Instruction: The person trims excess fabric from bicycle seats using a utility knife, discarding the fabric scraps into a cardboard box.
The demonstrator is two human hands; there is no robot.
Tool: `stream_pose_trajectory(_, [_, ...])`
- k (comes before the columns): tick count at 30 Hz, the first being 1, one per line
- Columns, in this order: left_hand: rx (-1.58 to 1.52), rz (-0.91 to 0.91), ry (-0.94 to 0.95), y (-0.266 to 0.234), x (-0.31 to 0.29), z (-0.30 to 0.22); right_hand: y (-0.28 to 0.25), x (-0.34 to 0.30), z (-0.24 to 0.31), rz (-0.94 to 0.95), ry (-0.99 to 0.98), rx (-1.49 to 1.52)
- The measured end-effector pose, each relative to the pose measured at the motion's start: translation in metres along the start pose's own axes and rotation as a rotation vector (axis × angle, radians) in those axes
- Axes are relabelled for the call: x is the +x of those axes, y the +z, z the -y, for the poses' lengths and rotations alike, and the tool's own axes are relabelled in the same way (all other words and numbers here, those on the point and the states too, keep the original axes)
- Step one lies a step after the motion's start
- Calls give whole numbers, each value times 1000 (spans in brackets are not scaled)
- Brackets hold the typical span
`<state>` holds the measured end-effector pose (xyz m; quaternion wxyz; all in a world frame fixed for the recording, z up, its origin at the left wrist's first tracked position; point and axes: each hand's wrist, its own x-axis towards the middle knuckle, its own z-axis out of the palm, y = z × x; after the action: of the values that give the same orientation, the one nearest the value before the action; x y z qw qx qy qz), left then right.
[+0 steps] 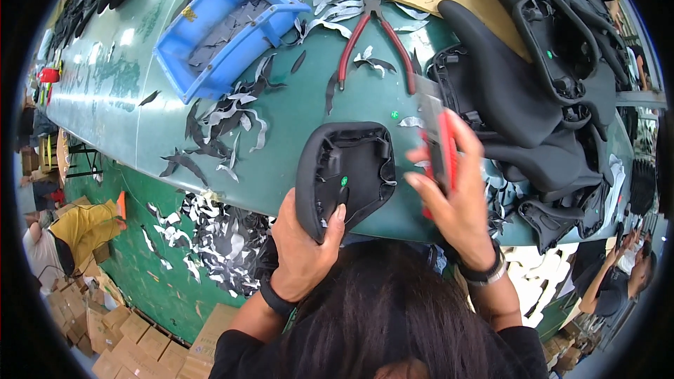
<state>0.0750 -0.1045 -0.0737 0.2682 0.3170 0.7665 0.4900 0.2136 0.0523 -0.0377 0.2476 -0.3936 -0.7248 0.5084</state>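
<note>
My left hand (309,238) grips the near end of a black padded seat (344,175). Its hollow underside faces up, with a small green sticker inside, and my thumb presses on the rim. Just right of the seat, my right hand (456,200) is wrapped round a red utility knife (442,144). The knife's broad grey blade points away from me and is smeared by motion. It is apart from the seat. Beyond both hands lie red-handled pliers (372,17), their handles spread toward me.
A blue plastic bin (232,70) holding dark scraps stands at the far left of the green table (91,119). Black and white trimmings (217,126) lie around it. Black seats (505,105) are piled at right. Scraps (225,238) and cardboard boxes (147,340) cover the floor at left.
</note>
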Motion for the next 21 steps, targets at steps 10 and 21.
stream_pose_trajectory(10, [57, -50, 28, -3, 1, -5, 14, 8, 18, 251, 167, -23])
stream_pose_trajectory(21, [-430, 1085, -494, -2, 11, -41, -16, 49, 35, 217, 250, 129])
